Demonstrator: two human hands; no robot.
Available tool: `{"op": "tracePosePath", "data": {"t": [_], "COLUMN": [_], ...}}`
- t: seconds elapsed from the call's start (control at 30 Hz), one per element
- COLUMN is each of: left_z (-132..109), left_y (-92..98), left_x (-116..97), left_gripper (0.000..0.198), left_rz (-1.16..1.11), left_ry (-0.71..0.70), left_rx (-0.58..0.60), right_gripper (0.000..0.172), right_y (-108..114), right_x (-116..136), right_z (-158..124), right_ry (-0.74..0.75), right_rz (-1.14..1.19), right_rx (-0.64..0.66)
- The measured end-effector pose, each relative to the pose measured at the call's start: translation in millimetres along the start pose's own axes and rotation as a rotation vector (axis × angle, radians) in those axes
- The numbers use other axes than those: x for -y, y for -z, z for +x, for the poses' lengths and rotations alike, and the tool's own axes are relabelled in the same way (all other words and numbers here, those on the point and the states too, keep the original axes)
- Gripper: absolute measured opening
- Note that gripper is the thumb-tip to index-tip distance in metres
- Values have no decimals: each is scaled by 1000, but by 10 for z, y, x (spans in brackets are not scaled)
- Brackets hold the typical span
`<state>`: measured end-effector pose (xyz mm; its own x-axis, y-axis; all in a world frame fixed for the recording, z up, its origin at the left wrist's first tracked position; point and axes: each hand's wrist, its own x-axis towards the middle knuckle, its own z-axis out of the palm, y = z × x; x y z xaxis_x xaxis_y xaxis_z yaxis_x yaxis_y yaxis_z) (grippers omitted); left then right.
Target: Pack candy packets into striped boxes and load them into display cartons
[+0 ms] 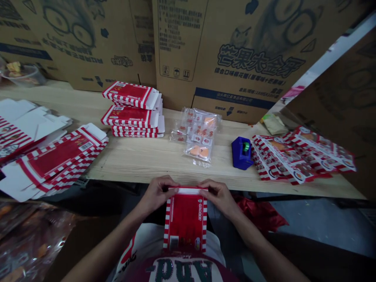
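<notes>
Our left hand (pixel 160 192) and right hand (pixel 219 196) pinch a red carton (pixel 185 219) by its far corners.
Grips nearly closed, we judge it light, stiff yet crushable, best held at the edges; it extends from between our hands toward us, just off the worktop (pixel 138 160).

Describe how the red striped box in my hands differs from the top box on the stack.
Your left hand and right hand grip the held box at its far end; the top box lies untouched on the stack.
The held box's long side points toward you; the top box's runs across the table.
Both have red faces with red-and-white striped edging.
</notes>
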<state>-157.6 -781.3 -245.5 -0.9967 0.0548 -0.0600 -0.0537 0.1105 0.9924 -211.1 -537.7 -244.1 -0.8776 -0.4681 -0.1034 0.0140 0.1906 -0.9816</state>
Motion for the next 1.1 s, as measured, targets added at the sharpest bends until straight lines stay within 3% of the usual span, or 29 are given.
{"op": "tracePosePath", "data": {"t": [0.17, 0.27, 0.43, 0.5, 0.63, 0.7, 0.77, 0.93, 1.0, 1.1], "left_z": [161, 185, 105, 63, -2, 3, 42, 149, 158, 159], "left_y": [164, 194, 121, 51, -164, -263, -325, -367, -366, -349], "left_x": [-139, -200, -123, -36, 164, 256, 315, 269, 233, 224], "left_gripper": [25, 25, 23, 21, 22, 22, 23, 28, 30, 28], "left_rz": [-163, -134, 42, 50, -75, -135, -171, -161, -156, -148], "left_ry": [163, 141, -19, -49, 6, 63, 98, 114, 112, 104], "left_rx": [141, 196, 158, 128, 44, 3, -29, -37, -38, -40], "right_gripper": [23, 22, 20, 15, 13, 14, 17, 36, 38, 37], "right_y": [35, 46, 48, -18, -224, -211, -7, 1098, 1453, 1665], "right_x": [167, 199, 120, 44, -126, -205, -266, -359, -406, -475], "right_z": [187, 221, 94, -23, -269, -291, -215, 204, 391, 611], "right_ry": [-88, -50, 115, 195, 190, 155, 147, 120, 74, 29], "right_rz": [24, -18, -154, -193, -160, -111, -91, -158, -167, -150], "right_rx": [63, 73, 55, -20, -254, -234, -308, -970, -1039, -1014]}}
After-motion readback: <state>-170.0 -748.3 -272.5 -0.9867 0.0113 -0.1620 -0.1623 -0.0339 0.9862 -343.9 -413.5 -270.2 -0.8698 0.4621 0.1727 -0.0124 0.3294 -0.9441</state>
